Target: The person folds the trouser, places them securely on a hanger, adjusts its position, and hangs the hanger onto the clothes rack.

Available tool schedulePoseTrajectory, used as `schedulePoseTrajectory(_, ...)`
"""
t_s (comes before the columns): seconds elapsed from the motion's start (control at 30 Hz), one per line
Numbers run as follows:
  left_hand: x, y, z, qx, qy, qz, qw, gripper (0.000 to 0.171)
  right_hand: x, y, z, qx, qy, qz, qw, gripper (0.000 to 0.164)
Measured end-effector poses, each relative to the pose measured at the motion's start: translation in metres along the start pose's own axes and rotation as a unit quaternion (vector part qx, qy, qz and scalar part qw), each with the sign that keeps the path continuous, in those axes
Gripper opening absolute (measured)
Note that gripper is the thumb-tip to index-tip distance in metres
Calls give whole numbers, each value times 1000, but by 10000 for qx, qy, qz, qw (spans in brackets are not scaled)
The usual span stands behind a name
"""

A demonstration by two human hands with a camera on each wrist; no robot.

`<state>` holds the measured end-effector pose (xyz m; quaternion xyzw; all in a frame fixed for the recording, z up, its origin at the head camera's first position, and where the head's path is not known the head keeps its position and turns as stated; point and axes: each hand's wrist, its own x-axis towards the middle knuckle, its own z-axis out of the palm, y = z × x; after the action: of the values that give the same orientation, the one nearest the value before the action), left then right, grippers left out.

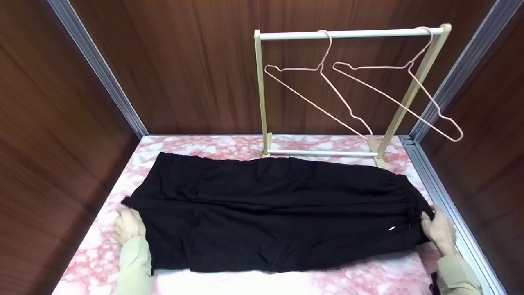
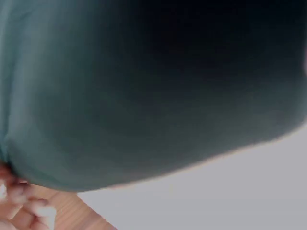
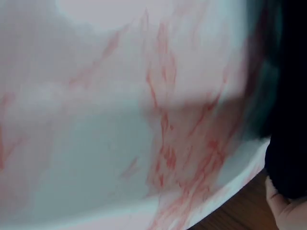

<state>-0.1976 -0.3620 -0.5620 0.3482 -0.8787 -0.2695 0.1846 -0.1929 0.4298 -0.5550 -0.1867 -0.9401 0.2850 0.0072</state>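
A pair of black trousers (image 1: 286,213) with a drawstring lies sideways across the table in the head view, leg ends to the left and gathered waist to the right. My left hand (image 1: 130,226) pinches the leg-end edge at the left; in the left wrist view its curled fingers (image 2: 33,208) sit at the lower left corner of the cloth (image 2: 120,120). At the other end my right hand (image 1: 440,229) grips the waistband. The right wrist view catches part of that hand (image 3: 290,213) under the dark fabric (image 3: 292,120). Light drawstring tips show near the waist.
Behind the trousers stands a small rack (image 1: 352,35) with two pink hangers, one on the left (image 1: 301,95) and one on the right (image 1: 378,96). Brown wood panels (image 1: 196,73) with metal edge strips enclose the red-and-white marbled table (image 1: 221,141).
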Motion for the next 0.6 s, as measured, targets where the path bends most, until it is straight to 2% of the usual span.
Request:
schedulePoseTrajectory(0.07,2,10,-4,-155,438,54,9989,34,-2,0,-1,28,172,-14,9998,48)
schedulePoseTrajectory(0.13,3,18,-6,-255,506,96,9983,33,-3,0,-1,29,262,-52,9996,46)
schedulePoseTrajectory(0.17,5,19,-7,-284,407,145,9987,33,-3,1,-1,31,246,-42,9997,47)
schedulePoseTrajectory(0.27,8,13,-6,-205,-291,297,9989,35,-4,5,0,28,82,32,10000,49)
schedulePoseTrajectory(0.37,9,-2,-6,38,-1204,226,9925,43,-3,11,1,22,-102,56,9999,49)
schedulePoseTrajectory(0.5,8,-20,-7,458,-2049,-268,9773,63,-3,15,1,7,-275,4,9996,47)
schedulePoseTrajectory(0.6,8,-31,-9,582,-2369,-711,9672,71,-3,17,0,-43,-441,-85,9990,49)
